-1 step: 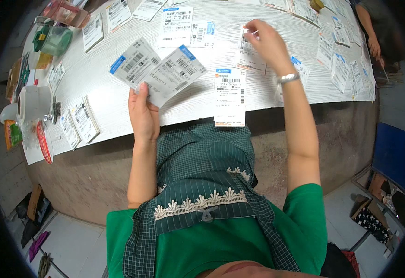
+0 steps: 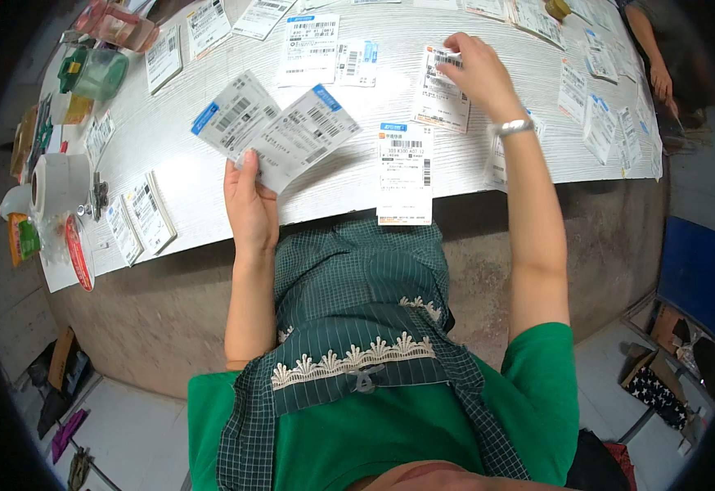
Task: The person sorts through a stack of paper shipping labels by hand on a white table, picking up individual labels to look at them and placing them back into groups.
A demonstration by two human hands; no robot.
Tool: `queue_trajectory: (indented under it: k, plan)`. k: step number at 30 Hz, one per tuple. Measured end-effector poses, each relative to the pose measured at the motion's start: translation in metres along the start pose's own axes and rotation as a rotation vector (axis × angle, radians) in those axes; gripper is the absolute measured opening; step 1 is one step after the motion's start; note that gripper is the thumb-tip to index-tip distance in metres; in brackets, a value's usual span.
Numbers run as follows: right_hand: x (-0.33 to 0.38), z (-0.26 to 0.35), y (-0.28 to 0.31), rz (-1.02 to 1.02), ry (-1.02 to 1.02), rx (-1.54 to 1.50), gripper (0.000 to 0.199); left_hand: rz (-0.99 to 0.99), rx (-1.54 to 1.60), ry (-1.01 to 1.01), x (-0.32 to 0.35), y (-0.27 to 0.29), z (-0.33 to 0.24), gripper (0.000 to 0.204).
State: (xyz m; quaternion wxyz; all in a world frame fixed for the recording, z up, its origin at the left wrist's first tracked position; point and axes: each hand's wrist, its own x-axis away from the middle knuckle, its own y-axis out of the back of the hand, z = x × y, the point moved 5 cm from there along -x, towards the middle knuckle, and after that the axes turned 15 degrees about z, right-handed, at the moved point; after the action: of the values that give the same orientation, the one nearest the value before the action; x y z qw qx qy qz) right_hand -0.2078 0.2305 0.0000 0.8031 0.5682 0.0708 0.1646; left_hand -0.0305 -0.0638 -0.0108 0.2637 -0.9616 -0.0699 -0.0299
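Note:
My left hand (image 2: 251, 204) is raised over the near edge of the white table (image 2: 177, 164) and holds two blue-cornered shipping labels (image 2: 276, 135) fanned apart. My right hand (image 2: 476, 75), with a silver band on its wrist, reaches farther out and pinches the top of an orange-cornered label (image 2: 439, 102) that lies on the table. Between my hands, a long blue-topped label (image 2: 405, 172) lies on the table and hangs over the front edge.
Many more labels are spread over the table. At the left end stand a white tape roll (image 2: 55, 184), a green container (image 2: 96, 74) and a red-rimmed roll (image 2: 79, 254). Another person's hand (image 2: 660, 82) rests at the far right. A blue box (image 2: 697, 278) stands on the floor.

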Motion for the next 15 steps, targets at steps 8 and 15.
queue_trajectory:
  k: [8,15]
  plan:
    - [-0.022,-0.008,0.010,0.565,-0.202,0.095,0.043,-0.052,-0.046,0.025,0.010,0.004,0.000,0.033]
    - [0.003,0.011,0.046,0.238,0.039,0.119,0.019,0.010,-0.115,0.013,0.003,0.004,0.000,0.031]
